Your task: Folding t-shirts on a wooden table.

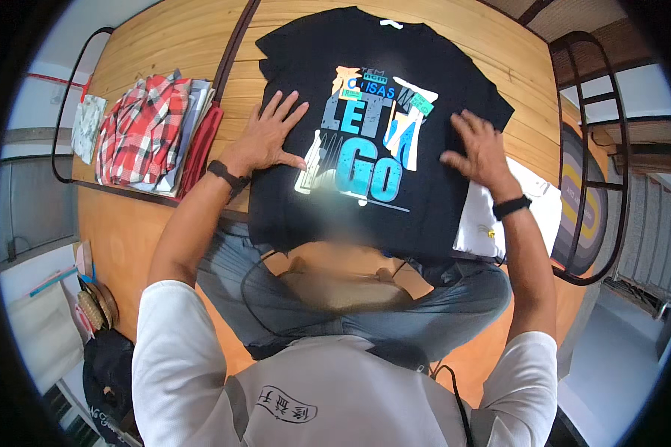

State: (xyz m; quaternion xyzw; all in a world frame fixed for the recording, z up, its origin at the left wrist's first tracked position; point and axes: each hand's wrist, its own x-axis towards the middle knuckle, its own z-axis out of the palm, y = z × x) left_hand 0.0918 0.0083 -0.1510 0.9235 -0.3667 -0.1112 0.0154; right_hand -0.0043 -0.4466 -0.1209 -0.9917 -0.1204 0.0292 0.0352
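A black T-shirt (307, 223) with a large coloured print lies spread on the wooden table (168, 33), its neckline towards the far side and its hem hanging at the near edge. My left hand (268, 134), fingers spread, rests at the shirt's left side, the thumb near the print. On the right side of the shirt is my right hand (475, 148), palm down with the fingers apart. Neither hand grips anything. Under my right wrist lies a white folded garment (531, 207) with a small yellow mark, partly covered by the black shirt.
A stack of folded clothes stands at the left, with a red and white checked shirt (142, 128) on top and a dark red garment (201, 151) beside it. Black metal rails rise at the table's left (61, 112) and right (626, 139) ends. A cable crosses my lap.
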